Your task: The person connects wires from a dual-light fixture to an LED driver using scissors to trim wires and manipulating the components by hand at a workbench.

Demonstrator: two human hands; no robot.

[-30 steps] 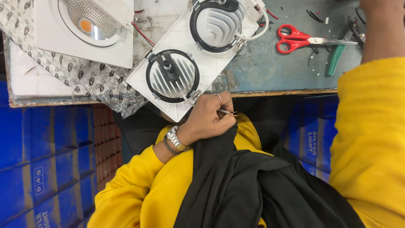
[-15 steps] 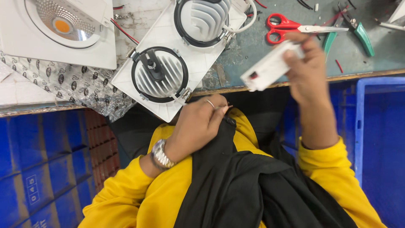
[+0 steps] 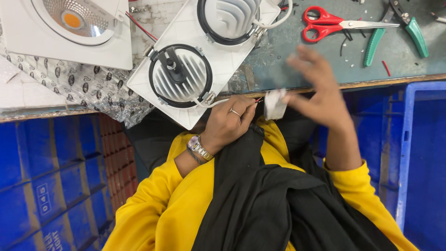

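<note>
Our left hand (image 3: 227, 125) pinches the thin wire ends (image 3: 257, 100) between thumb and fingers, just below the counter (image 3: 325, 56) edge. Our right hand (image 3: 320, 93), blurred, grips a small white connector block (image 3: 275, 104) touching those ends. We judge the joining step is in hand; next calls for lining the ends up with the block. The white cable runs to the twin lamp fitting (image 3: 200, 65) above.

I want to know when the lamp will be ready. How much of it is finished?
Done: two round black-ringed lamp units already sit in the white square plate. In hand: the left hand pinches thin wires from the near unit, while the right hand brings a small white part up to them. Left: that part does not yet look joined on; scissors and pliers lie unused.
</note>
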